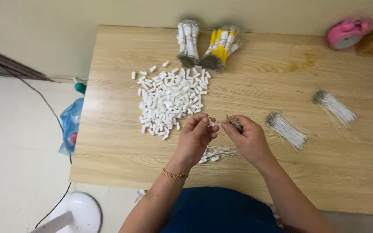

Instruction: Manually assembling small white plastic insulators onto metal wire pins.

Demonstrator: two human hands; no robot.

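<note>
My left hand [196,137] pinches a small white plastic piece [211,123] between thumb and fingers. My right hand [248,137] holds a thin bunch of white wires with metal tips [234,122], the tips pointing at the white piece. Both hands meet over the wooden table [281,181] just right of a large heap of small white plastic pieces [171,100]. Under my hands lies a small cluster of wires with white pieces on their ends [217,152].
Two loose bundles of white wires lie to the right [286,129] [335,106]. At the far edge stand bound wire bundles with white bands [188,41] and yellow bands [222,46]. A pink round object [347,33] sits far right. A blue bag [71,125] and a white fan base [76,213] are on the floor at left.
</note>
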